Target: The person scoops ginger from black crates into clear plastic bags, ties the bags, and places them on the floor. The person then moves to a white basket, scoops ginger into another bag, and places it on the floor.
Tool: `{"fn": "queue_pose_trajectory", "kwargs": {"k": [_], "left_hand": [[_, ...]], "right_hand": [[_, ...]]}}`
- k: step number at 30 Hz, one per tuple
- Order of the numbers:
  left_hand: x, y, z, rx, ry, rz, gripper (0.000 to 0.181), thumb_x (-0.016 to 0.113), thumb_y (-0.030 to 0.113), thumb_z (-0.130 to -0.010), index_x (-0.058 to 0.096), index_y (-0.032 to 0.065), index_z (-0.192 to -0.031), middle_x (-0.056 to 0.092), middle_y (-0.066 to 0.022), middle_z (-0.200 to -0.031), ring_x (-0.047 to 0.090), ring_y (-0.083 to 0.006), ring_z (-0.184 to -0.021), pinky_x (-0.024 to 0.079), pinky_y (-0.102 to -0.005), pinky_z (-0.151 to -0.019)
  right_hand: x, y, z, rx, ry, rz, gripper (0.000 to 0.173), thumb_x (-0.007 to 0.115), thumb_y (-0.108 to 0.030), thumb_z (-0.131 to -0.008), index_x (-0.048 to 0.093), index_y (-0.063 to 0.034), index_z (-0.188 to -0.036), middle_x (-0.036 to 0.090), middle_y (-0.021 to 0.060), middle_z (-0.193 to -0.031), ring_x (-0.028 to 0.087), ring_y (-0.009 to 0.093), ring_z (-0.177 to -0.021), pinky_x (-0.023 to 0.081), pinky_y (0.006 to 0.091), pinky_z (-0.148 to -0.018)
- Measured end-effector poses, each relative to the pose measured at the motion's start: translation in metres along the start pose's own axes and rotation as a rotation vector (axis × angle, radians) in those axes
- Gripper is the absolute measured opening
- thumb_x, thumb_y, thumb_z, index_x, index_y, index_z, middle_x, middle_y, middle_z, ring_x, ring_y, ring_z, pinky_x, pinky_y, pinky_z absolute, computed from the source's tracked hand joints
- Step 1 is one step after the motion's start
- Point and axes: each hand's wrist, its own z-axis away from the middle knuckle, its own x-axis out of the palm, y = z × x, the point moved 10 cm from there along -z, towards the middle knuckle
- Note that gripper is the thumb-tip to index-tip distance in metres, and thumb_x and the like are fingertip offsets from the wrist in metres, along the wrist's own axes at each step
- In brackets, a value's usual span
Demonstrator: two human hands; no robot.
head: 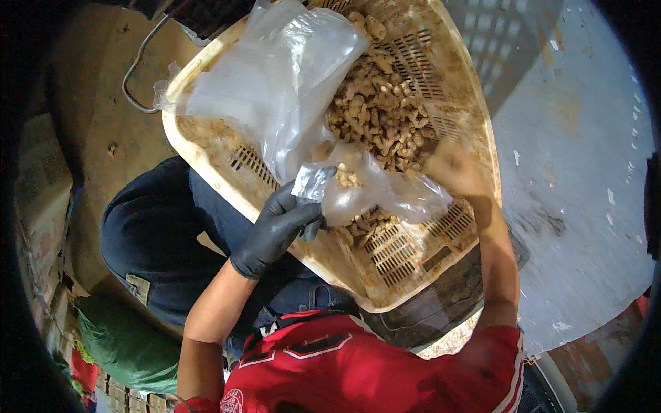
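Note:
My left hand [281, 222], in a black glove, grips the edge of a clear plastic bag [351, 204] with a few pieces of ginger showing through it. My right hand [457, 168] is bare and blurred, just right of the bag, over the ginger; what its fingers hold cannot be made out. Both hands are over a large yellowish plastic basket [206, 193] with slotted walls. Ginger roots [382, 111] are heaped inside it. A larger bundle of clear plastic bags [279, 77] lies across the basket's upper left part.
A grey surface [573, 180] lies to the right of the basket. A bent metal handle or rod [135, 67] sticks out at the upper left. My bent leg in dark trousers is left of the basket; a green sack [124, 346] lies at lower left.

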Motion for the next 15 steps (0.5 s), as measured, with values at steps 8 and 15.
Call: {"fn": "queue_pose_trajectory", "kwargs": {"k": [8,15], "left_hand": [[-0.005,0.002,-0.001,-0.049,0.016,-0.092,0.058,0.055,0.015,-0.078,0.035,0.0006,-0.13,0.051,-0.0012,-0.071,0.048,-0.0103,-0.059,0.045,-0.0297,-0.072],[-0.018,-0.009,-0.004,-0.008,-0.016,0.023,0.051,0.051,0.01,-0.081,0.037,0.0022,-0.129,0.055,-0.0026,-0.073,0.051,-0.0105,-0.061,0.047,-0.0292,-0.072]], "right_hand": [[0.05,0.031,-0.146,-0.154,0.08,0.839,0.059,0.066,-0.03,-0.072,0.043,-0.0106,-0.124,0.056,0.0134,-0.107,0.056,0.023,-0.095,0.046,0.0314,-0.081],[0.07,0.12,-0.196,0.016,-0.072,0.992,0.067,0.066,-0.039,-0.072,0.037,-0.015,-0.128,0.054,0.0128,-0.109,0.054,0.026,-0.1,0.047,0.0357,-0.081]]}}
